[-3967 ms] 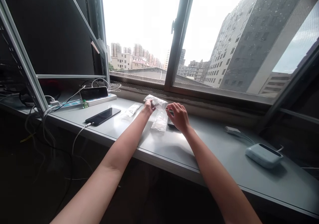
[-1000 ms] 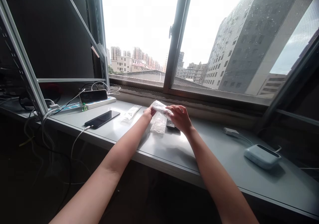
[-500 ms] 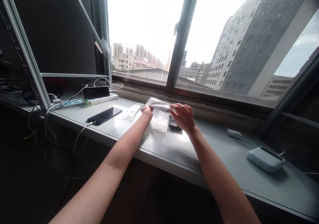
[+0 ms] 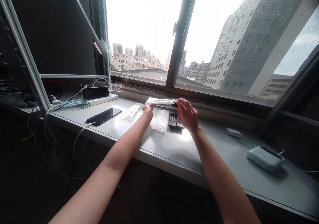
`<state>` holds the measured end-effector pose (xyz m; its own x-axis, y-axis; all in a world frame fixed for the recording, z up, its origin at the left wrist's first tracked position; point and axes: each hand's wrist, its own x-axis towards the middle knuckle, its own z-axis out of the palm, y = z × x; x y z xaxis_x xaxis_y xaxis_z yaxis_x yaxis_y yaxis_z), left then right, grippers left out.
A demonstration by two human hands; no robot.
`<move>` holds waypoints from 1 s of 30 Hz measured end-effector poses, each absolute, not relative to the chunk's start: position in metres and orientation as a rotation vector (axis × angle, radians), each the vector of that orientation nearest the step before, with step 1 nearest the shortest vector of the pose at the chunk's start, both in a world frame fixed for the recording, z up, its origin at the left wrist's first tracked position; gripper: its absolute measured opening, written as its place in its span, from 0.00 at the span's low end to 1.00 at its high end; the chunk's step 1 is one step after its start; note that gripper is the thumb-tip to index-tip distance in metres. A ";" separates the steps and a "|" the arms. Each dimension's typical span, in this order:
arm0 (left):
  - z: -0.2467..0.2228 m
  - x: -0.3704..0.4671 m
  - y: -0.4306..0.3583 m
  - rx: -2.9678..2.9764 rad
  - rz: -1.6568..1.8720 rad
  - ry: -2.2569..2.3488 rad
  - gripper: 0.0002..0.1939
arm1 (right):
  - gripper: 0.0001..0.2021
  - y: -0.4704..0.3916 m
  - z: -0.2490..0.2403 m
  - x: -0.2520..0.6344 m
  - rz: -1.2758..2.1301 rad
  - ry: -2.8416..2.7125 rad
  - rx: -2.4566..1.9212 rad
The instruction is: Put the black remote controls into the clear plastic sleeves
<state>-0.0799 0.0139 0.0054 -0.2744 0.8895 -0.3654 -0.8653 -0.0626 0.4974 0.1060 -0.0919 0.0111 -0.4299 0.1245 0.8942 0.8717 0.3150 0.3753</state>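
Stretching above the grey table from the left grip, pinching one end, to the right grip, clasping the other, the white plastic sleeve now shows a dark end unseen half a second ago, so its contents seem partly bared. Two black remotes and a clear packet lie nearer, before a wide window.

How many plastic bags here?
3 whitish plastic bags: the held bag between left hand and right hand, the middle bag beside black buttoned remotes, the leftmost bag near the black phone. More may be hidden.
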 end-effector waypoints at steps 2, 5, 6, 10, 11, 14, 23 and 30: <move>0.006 -0.076 0.013 0.120 1.660 0.694 0.21 | 0.15 -0.092 0.011 0.107 -1.143 -1.746 -0.908; 0.006 -0.071 0.009 0.247 1.554 0.635 0.33 | 0.15 -0.092 0.011 0.107 -1.122 -1.711 -0.913; 0.006 -0.069 0.008 0.299 1.501 0.624 0.36 | 0.15 -0.092 0.011 0.108 -1.124 -1.708 -0.916; 0.005 -0.061 0.005 0.535 1.347 0.593 0.30 | 0.14 -0.091 0.010 0.109 -1.142 -1.743 -0.925; 0.004 -0.060 0.006 0.559 1.347 0.596 0.25 | 0.14 -0.091 0.009 0.109 -1.147 -1.755 -0.924; 0.001 -0.061 0.013 0.475 1.396 0.679 0.16 | 0.13 -0.090 0.008 0.108 -1.170 -1.764 -0.909; -0.004 -0.089 0.026 0.149 1.562 0.905 0.15 | 0.14 -0.093 0.013 0.107 -0.963 -1.509 -0.889; -0.013 -0.094 0.034 0.161 1.563 0.862 0.19 | 0.19 -0.075 0.009 0.127 -0.722 -1.058 -1.155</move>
<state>-0.0944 0.0339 -0.0135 -0.2096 0.9036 -0.3737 -0.7981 0.0626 0.5992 0.1267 -0.0746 0.0094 0.3637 0.0604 0.9296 0.8875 0.2809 -0.3654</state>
